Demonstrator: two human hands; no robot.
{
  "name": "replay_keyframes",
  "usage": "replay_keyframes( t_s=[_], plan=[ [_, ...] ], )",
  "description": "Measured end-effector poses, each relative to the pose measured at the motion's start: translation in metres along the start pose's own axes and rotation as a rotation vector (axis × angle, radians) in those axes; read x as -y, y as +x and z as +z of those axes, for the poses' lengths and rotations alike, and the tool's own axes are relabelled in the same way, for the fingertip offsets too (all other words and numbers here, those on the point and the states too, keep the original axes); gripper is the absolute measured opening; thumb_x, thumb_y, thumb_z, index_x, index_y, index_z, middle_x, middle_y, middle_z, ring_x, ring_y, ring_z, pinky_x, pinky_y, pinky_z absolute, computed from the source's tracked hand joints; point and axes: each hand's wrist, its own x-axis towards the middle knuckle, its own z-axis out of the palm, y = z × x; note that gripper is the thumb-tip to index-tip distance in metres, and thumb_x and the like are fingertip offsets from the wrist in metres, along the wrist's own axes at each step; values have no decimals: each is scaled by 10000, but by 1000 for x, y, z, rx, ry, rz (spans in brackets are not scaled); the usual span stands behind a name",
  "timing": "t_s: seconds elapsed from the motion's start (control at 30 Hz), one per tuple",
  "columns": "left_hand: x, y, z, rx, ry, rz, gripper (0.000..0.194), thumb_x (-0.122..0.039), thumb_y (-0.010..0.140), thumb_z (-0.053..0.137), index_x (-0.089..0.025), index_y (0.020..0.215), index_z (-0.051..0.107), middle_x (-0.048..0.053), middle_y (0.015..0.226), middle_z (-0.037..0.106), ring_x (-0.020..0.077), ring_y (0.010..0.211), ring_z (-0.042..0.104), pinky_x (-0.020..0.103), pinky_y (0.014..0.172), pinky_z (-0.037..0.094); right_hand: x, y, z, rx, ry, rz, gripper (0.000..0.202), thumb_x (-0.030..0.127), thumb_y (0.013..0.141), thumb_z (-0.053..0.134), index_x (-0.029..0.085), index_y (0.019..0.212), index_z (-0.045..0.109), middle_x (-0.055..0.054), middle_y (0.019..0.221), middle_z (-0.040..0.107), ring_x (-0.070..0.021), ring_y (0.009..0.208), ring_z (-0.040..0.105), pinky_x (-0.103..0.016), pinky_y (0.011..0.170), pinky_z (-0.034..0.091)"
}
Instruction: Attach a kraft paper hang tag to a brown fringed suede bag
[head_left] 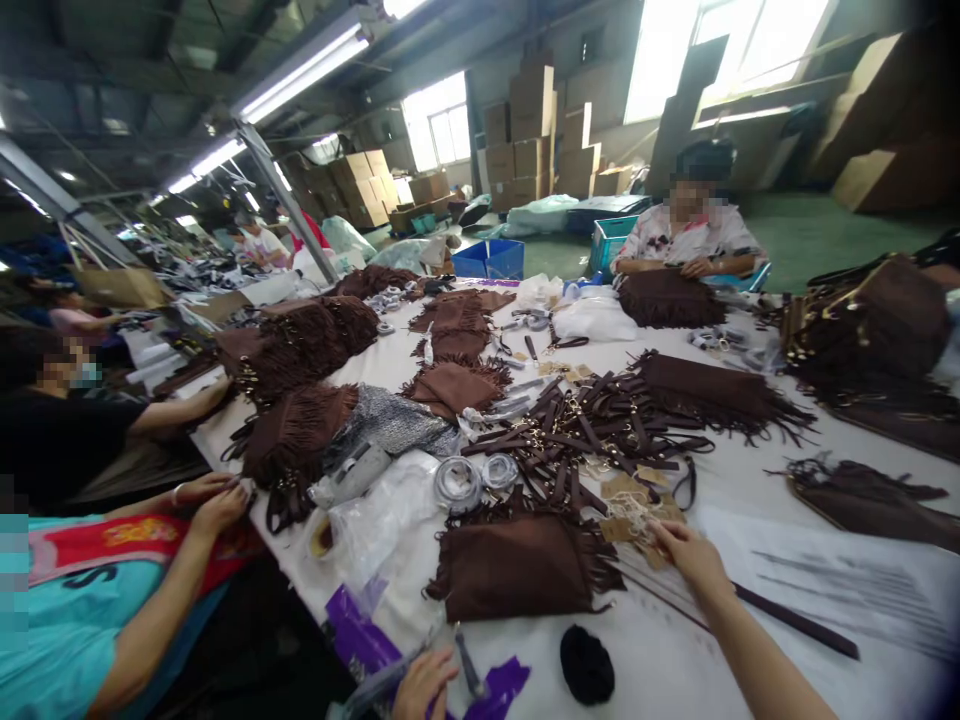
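The right hand (694, 562) is stretched over the white table (667, 675), and its fingertips are placed at the white strings (639, 518) of the brown card tags (616, 496); the thumb and the forefinger are brought near together, but whether a string is pinched between them cannot be told; the left hand (426, 685) is seen at the lower edge, with the fingers bent, just beside a slim grey tool (468, 664) and purple plastic (354, 628) (this hand is partly cut by the frame, so whether anything is gripped cannot be told); between the two hands, but farther from the body, a brown fringed pouch (517, 566) is laid flat, and nearer to the body a black round item (587, 664) is placed; behind the pouch, a heap of dark straps (562, 430) with gold-coloured clasps is spread, and beside it two clear-wrapped rolls (459, 484) are set; across the table, another fringed pouch (666, 299) is handled by a seated co-worker (686, 235).
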Motion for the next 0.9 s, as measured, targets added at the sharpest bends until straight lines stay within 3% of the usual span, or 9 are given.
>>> replay_keyframes(
  t_s=[0.1, 0.27, 0.33, 0.43, 0.57, 0.67, 0.9],
  plan=[
    [-20, 16, 0, -5, -108, -70, 276, -190, 868, 437, -243, 974, 687, 72, 956, 709, 228, 943, 663, 358, 839, 576, 20, -12, -19, 116, 101, -48, 468, 597, 674, 606, 198, 907, 674, -15, 753, 674, -169, 670, 600, -278, 612, 482],
    [-61, 56, 15, -77, -294, -117, 296, -179, 885, 391, -209, 911, 684, 95, 923, 683, 208, 923, 640, 355, 854, 552, 58, -35, -44, 156, 115, -115, 475, 554, 605, 686, 175, 892, 694, -5, 703, 650, -125, 585, 535, -255, 593, 462],
    [-68, 63, 19, -73, -348, -80, 290, -174, 884, 390, -196, 905, 678, 98, 918, 674, 203, 921, 626, 350, 850, 542, 71, -45, -51, 158, 96, -144, 442, 545, 592, 703, 174, 833, 702, 1, 654, 631, -114, 549, 505, -244, 557, 441],
    [-63, 64, 20, -30, -408, -15, 284, -160, 875, 389, -182, 885, 672, 92, 874, 672, 198, 891, 616, 340, 835, 528, 88, -63, -56, 116, 48, -162, 396, 535, 582, 719, 155, 683, 678, 12, 530, 555, -99, 485, 433, -239, 500, 395],
    [-47, 65, 13, 33, -447, -80, 272, -122, 837, 411, -176, 851, 677, 86, 866, 669, 210, 885, 605, 357, 839, 505, 105, -90, -55, 76, 5, -188, 408, 575, 628, 669, 168, 653, 650, 17, 528, 534, -102, 498, 428, -249, 520, 400],
    [-45, 82, 4, 63, -494, -107, 275, -92, 802, 433, -177, 864, 687, 81, 890, 671, 224, 917, 594, 383, 869, 483, 121, -111, -54, 48, -35, -201, 410, 570, 622, 680, 162, 639, 640, 16, 526, 520, -108, 507, 425, -255, 517, 393],
    [-84, 166, -28, 71, -729, -26, 319, -86, 768, 479, -171, 1005, 673, 83, 1032, 658, 215, 1012, 560, 381, 953, 434, 168, -164, -50, 46, -74, -280, 403, 555, 657, 680, 170, 780, 684, 16, 590, 553, -124, 567, 471, -263, 579, 413]
  ],
)
